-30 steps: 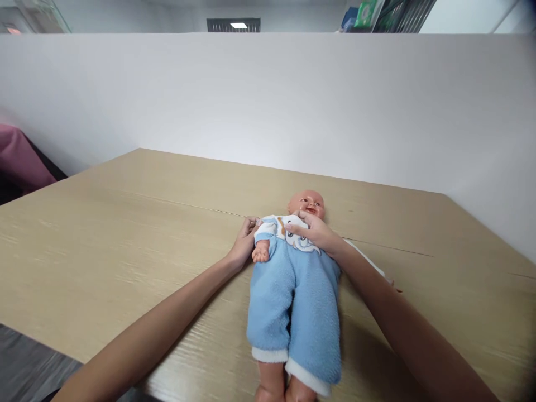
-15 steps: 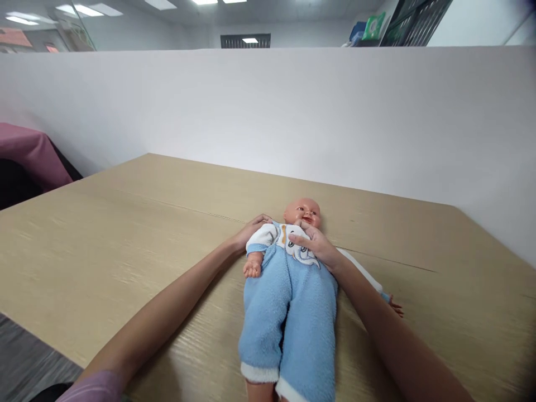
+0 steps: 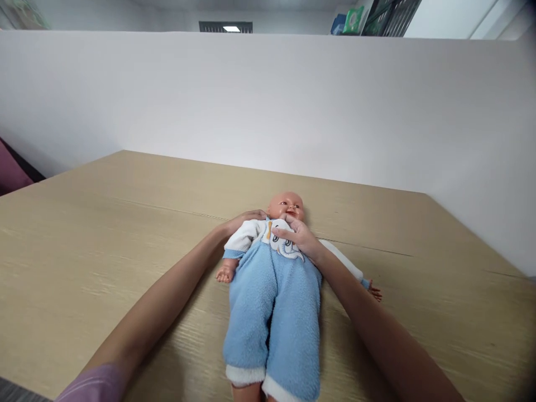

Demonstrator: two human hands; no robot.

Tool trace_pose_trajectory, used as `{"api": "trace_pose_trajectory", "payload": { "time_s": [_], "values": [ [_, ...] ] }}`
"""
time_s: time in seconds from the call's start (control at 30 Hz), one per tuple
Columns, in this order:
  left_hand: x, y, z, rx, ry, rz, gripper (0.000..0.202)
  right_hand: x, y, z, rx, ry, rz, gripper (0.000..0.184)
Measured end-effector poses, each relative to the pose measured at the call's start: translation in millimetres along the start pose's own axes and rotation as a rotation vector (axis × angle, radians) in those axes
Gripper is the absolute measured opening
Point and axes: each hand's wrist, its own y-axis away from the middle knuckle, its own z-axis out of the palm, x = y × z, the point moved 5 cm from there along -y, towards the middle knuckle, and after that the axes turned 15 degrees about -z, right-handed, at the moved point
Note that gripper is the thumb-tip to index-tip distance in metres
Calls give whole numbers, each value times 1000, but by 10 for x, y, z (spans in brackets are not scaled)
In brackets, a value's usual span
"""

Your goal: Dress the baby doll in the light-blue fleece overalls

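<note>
A bald baby doll lies on its back on the table, head away from me. It wears a fluffy outfit with blue legs, a white top and a cartoon face on the chest. My left hand is at the collar by the shoulder on the left, its fingertips partly hidden beside the neck. On the upper chest rests my right hand, fingers bent at the collar under the chin, thumb lying apart over the cartoon face. The doll's hand pokes out of the left sleeve; its other hand shows beyond my right forearm.
The wooden table has a seam running across it. Behind it rises a white partition. A pinkish cloth is at the left edge. Past the partition, a green package is visible.
My view has shifted, so the doll and table appear further left. The doll's arm on the left now sticks out more from its body. Both my hands remain at the collar.
</note>
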Motion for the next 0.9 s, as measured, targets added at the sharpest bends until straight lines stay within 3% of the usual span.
{"api": "trace_pose_trajectory", "payload": {
  "time_s": [0.1, 0.33, 0.5, 0.6, 0.7, 0.77, 0.9],
  "values": [
    [-1, 106, -8, -96, -88, -155, 53, 4, -4, -10, 10, 2, -13, 55],
    [195, 311, -186, -36, -303, -285, 66, -11, 11, -7, 22, -19, -22, 53],
    [248, 511, -235, -88, -579, -427, 84, -24, 15, -5, 25, 9, -24, 54],
    [306, 558, -247, -129, -724, -360, 80, -92, 25, -23, 41, 54, 12, 57],
    [362, 586, -253, -175, -871, -316, 71, -266, 60, -83, 0, 259, 40, 54],
    [451, 618, -263, -128, -983, -257, 64, -419, 102, -155, -54, 551, 56, 46],
    [756, 776, -190, 49, -1096, 4, 45, -640, 186, -282, -104, 1071, 106, 35]
  ]
}}
